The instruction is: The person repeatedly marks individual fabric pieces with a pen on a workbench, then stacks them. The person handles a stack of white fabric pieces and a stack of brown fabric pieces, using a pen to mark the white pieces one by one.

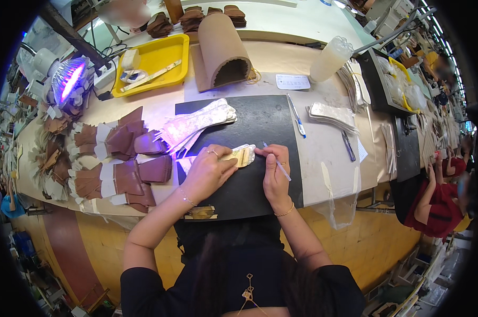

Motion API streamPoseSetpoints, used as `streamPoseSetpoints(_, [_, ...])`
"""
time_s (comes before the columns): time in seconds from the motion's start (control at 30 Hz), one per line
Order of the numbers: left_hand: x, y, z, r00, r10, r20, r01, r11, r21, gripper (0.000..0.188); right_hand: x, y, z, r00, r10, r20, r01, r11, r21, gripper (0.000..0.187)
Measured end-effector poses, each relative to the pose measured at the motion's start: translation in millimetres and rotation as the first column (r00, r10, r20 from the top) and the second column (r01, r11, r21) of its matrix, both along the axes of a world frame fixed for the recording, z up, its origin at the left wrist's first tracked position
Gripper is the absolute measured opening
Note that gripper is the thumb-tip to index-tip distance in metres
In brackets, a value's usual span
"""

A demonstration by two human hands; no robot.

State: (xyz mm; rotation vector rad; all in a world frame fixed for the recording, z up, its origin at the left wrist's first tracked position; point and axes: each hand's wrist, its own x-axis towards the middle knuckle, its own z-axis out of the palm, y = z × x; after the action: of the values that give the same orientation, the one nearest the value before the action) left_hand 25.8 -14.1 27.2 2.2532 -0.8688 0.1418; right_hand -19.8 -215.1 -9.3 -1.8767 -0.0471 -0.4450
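On the black mat (pixel 228 195), my left hand (pixel 212 169) presses its fingers down on a small yellowish flat piece (pixel 242 156). That piece lies over a white cut piece whose rounded end shows past it, near my right hand. My right hand (pixel 275 177) is closed round a slim, pale pen (pixel 284 171), its tip by the white piece's rounded end. Just beyond my left hand, a fanned stack of white cut pieces (pixel 202 120) lies across the mat's far left part. My left palm hides part of the piece under it.
Stacks of brown leather pieces (pixel 128 179) lie left, beneath a lit purple lamp (pixel 72 76). Farther back are a yellow tray (pixel 182 58), a curved brown form (pixel 220 45) and a translucent bottle (pixel 331 58). Rightward lie a blue pen (pixel 297 119), a dark pen (pixel 349 147) and white stacks (pixel 334 117).
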Motion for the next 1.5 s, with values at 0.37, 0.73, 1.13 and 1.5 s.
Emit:
streamPoseSetpoints(0.37, [-5,-8,-24,0.996,0.0,0.084,-0.002,1.0,0.022,0.02,1,1,-2,1.0,-0.025,0.016,0.024,0.998,0.058,0.02])
streamPoseSetpoints(0.73, [1,-6,-25,0.965,-0.042,0.258,0.011,0.993,0.118,0.017,-1,3,3,0.999,-0.034,0.022,0.038,0.977,-0.209,0.013])
streamPoseSetpoints(1.13, [-1,-8,-27,0.948,-0.043,0.317,-0.003,0.99,0.142,0.015,3,8,6,0.988,0.039,0.149,0.028,0.907,-0.421,0.011])
streamPoseSetpoints(1.5, [11,-8,-22,0.907,-0.112,0.405,0.056,0.987,0.148,0.016,-4,-3,4,0.997,0.003,0.078,0.006,0.994,-0.111,0.033])
